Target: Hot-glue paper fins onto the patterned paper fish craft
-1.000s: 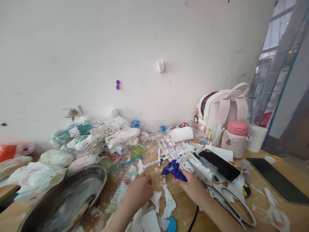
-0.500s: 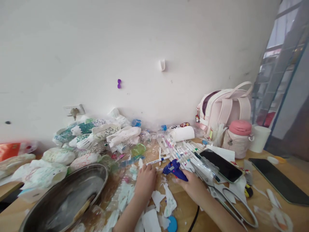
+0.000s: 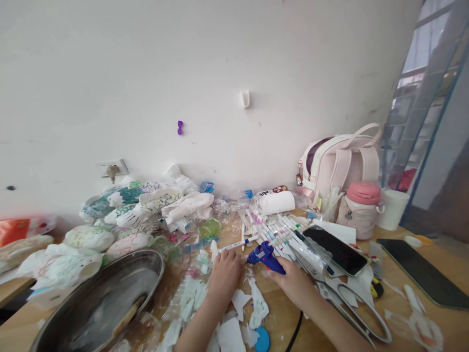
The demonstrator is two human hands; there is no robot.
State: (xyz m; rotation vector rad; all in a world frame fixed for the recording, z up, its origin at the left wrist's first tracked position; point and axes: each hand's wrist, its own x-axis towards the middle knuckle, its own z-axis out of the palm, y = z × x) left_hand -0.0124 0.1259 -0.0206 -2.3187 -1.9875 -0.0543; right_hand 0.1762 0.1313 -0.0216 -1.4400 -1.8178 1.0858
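My right hand (image 3: 287,279) is closed around the handle of a blue hot glue gun (image 3: 264,256), whose nozzle points left. A little to the left of that nozzle, my left hand (image 3: 226,270) rests low over the table with its fingers curled down and close together. Whatever lies under those fingers is hidden. Just beyond the left fingertips lies a white and blue marker (image 3: 238,243). Torn white paper scraps (image 3: 259,303) and a blue bottle cap (image 3: 262,339) are scattered between my forearms. A black cord (image 3: 295,332) runs below my right wrist.
At left are a metal basin (image 3: 159,261) and a pile of stuffed, painted paper shapes (image 3: 90,237). To the right lie large scissors (image 3: 344,305), several markers (image 3: 280,232), a phone (image 3: 339,252) and a dark tablet-like slab (image 3: 425,274). A pink backpack (image 3: 339,161) stands against the wall.
My left hand has shifted slightly right, toward the glue gun's nozzle. My right hand and the glue gun stay almost in place.
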